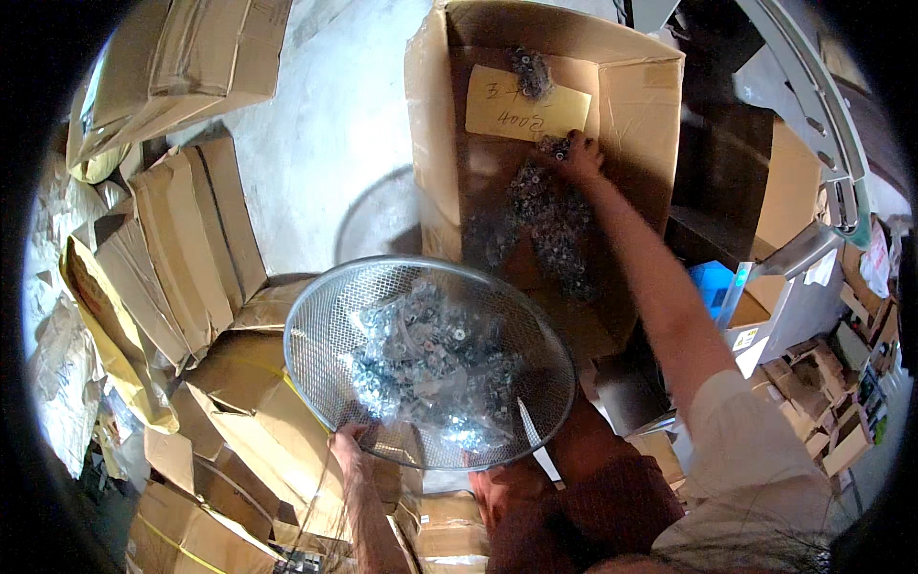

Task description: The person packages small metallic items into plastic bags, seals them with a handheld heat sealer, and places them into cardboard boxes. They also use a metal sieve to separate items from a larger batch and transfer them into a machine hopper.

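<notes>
My left hand (351,450) grips the near left rim of a round wire mesh basket (311,383), its fingers closed around the edge. Inside the basket lies a heap of clear plastic bags (435,364) filled with small shiny metal parts. My right hand (580,158) reaches into a deep open cardboard box (636,115), its fingers closed on a small clear bag of metal parts (553,146). Below that hand, more such bags (550,215) are piled on the box floor. Another bag (530,75) rests on a yellow card (488,110) with handwriting, near the far wall.
Cardboard boxes (191,249) stand stacked along the left, with a yellow sack (105,325) beside them. On the right are a dark open box (789,187), a blue container (710,285) and a curved grey metal frame (813,77). Flattened cardboard (813,392) lies farther right.
</notes>
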Motion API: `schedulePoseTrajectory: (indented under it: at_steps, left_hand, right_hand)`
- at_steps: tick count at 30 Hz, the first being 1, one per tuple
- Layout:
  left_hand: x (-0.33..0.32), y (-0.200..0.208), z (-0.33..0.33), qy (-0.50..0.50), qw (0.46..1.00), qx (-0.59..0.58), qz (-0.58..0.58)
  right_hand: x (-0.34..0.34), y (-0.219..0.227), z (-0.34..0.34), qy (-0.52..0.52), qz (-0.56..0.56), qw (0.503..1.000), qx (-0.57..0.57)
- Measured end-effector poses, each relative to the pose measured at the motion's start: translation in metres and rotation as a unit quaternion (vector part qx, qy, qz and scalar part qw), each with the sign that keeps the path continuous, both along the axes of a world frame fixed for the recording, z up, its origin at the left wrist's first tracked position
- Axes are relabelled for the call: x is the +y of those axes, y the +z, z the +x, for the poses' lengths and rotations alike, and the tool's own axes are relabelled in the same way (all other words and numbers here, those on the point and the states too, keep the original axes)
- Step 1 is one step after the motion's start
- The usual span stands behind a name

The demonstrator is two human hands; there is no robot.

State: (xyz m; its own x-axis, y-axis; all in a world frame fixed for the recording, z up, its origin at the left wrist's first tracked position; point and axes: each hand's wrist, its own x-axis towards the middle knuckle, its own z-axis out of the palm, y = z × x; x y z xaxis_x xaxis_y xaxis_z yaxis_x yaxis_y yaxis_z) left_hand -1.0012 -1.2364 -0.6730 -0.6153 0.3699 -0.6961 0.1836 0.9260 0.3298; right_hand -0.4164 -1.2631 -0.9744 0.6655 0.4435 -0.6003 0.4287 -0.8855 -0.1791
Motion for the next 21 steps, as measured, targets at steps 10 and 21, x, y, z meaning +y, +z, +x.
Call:
schedulePoseTrajectory:
  at_steps: [10, 21]
  left_hand:
    - [0.002, 0.008, 0.019, 0.035, 0.999, -0.003, 0.002]
    - [0.002, 0.019, 0.013, -0.087, 0.995, 0.002, -0.04]
  right_hand:
    - [0.0, 0.06, -0.057, 0.043, 0.109, 0.992, -0.049]
    - [-0.079, 0.302, -0.071, -0.138, 0.441, 0.887, 0.017]
